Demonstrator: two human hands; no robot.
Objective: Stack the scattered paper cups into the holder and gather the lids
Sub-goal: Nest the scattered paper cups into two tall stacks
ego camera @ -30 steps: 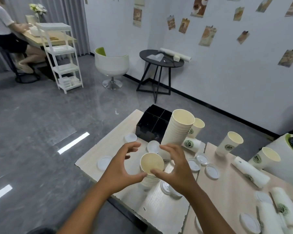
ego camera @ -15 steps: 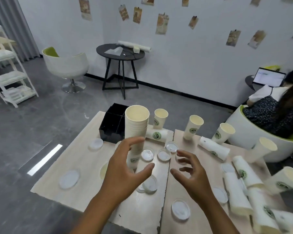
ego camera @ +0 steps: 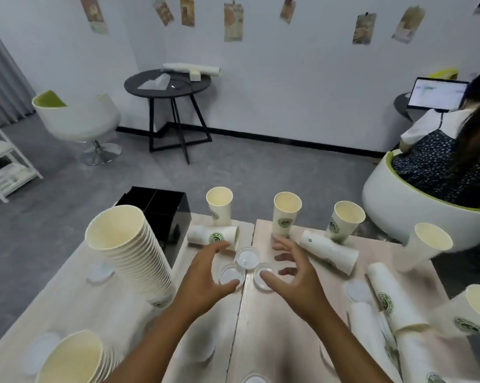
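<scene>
Three lids [ego camera: 247, 258] between left grip [ego camera: 205, 275], right grip [ego camera: 294, 269]

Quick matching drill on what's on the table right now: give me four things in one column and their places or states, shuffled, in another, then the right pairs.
Things:
1. tall stack of cups
2. black holder
3. three clear lids
4. logo cup by the holder

Places or states:
A. lying on its side
B. clustered between the left hand and right hand
C. standing at the table's far left corner
D. leaning, nested, left of the hands

Pairs: 1-D, 2-C, 3-B, 4-A
</scene>
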